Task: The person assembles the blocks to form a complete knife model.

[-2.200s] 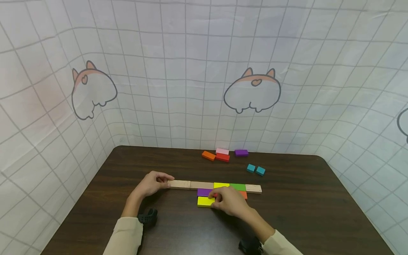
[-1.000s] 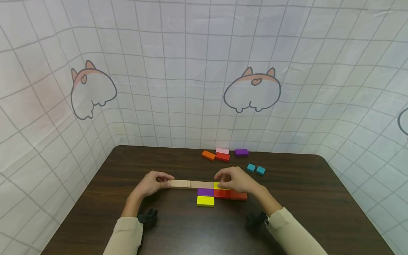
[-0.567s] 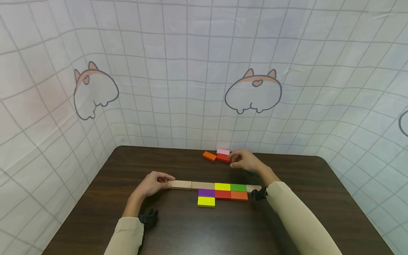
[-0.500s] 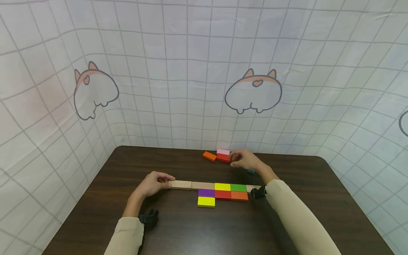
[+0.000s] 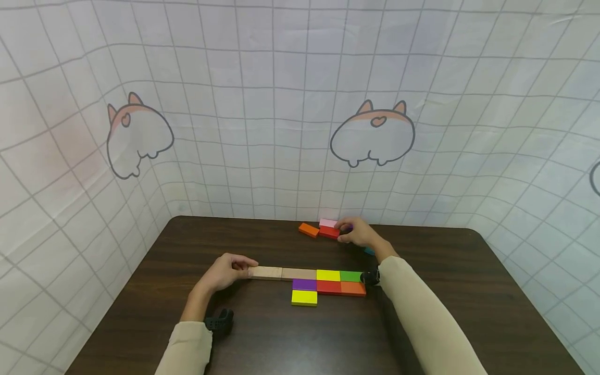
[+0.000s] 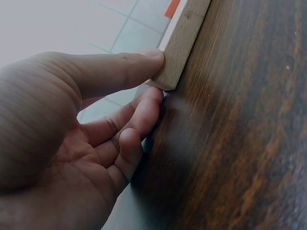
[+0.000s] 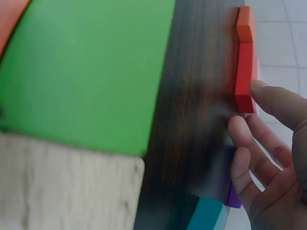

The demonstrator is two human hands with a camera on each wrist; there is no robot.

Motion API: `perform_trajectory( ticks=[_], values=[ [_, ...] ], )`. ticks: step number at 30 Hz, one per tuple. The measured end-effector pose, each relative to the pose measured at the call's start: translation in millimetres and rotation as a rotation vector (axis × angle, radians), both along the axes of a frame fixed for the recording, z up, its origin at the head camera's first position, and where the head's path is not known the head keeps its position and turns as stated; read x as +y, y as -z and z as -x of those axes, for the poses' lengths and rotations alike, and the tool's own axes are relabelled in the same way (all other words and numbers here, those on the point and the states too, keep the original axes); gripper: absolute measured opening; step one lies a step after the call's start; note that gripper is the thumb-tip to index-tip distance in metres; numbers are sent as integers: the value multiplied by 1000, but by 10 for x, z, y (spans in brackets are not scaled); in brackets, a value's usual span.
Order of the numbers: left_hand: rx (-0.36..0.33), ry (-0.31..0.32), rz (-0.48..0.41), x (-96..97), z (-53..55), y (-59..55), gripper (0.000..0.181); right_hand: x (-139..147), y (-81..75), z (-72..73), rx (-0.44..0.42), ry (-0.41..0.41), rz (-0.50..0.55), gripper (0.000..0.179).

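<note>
My left hand (image 5: 226,272) pinches the left end of a plain wooden block (image 5: 265,272), which lies flat on the table. From there a row runs right through another plain block (image 5: 299,274), a yellow block (image 5: 328,275) and a green block (image 5: 350,276). In front lie purple (image 5: 304,285), red (image 5: 329,287) and orange-red (image 5: 353,288) blocks, with a second yellow block (image 5: 304,298) nearest me. At the back, my right hand (image 5: 360,233) holds the right end of another red block (image 7: 244,72) by thumb and finger; the index finger is mostly hidden.
A pink block (image 5: 328,223) lies behind the far red block, an orange block (image 5: 309,229) to its left. A purple block (image 7: 233,197) and a teal block (image 7: 206,213) are partly hidden by my right hand. Behind the table (image 5: 262,333) hangs a gridded white cloth (image 5: 281,130).
My right hand has gone from the front blocks, over the yellow and green ones, to the far red block. My left hand has stayed at the plain block's end.
</note>
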State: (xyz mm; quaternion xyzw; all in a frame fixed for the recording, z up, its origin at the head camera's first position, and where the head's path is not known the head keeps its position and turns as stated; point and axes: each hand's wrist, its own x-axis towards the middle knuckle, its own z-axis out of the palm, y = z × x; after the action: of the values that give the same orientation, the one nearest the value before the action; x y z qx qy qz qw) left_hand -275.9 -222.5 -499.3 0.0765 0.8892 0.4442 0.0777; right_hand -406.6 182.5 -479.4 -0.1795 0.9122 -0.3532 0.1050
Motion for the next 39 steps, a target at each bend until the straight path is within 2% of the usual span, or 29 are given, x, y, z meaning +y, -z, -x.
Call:
perform_trajectory(
  ticks=[11, 20, 28, 34, 39],
  values=[
    [2, 2, -8, 26, -22, 23, 20, -89, 3, -5, 42, 25, -66, 33],
    [-8, 3, -7, 39, -18, 6, 21, -49, -32, -61, 45, -30, -108, 35],
    [-9, 13, -8, 39, -14, -27, 21, 27, -99, -155, 8, -68, -124, 32],
    [-8, 15, -4, 34, -14, -34, 22, 77, -170, -265, 49, -92, -116, 34],
    [-3, 8, -4, 12, -15, -29, 21, 90, -238, -449, 89, -127, -114, 35]
  ],
)
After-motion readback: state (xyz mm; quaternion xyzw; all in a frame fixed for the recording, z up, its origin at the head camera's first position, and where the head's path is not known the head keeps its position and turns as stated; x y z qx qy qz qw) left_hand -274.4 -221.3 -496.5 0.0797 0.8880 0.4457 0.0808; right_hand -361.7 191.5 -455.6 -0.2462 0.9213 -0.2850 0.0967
